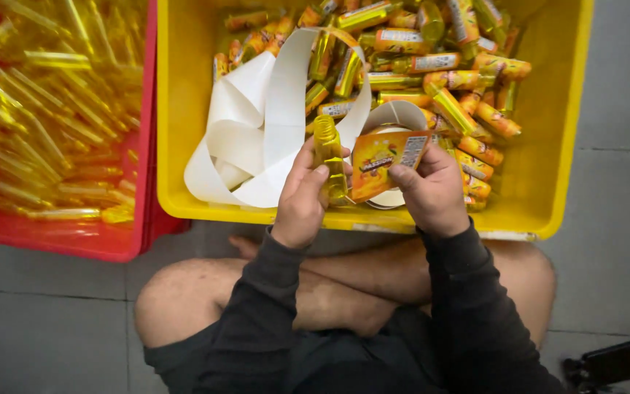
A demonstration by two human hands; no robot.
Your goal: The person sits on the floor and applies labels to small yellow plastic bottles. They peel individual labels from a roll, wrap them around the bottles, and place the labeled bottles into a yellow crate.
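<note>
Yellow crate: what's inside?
Yellow crate holds labelled bottles and loose white backing strip. The strip, left hand and right hand cover whatever lies beneath them; the crate floor there is hidden.

Grey tiled floor (621,241) carries everything, grout lines visible. Directly on it: yellow plastic crate (548,182) at 12–1 o'clock, its front rim just past the knees; red plastic crate (74,244) at 10 o'clock, standing side by side w/ the yellow one, walls just beside each other, can't tell if touching. Person sits cross-legged on the floor at 6 o'clock, bare legs (344,284) folded. Dark object (614,361) at 4 o'clock, partly cut off, kind unclear.
</note>
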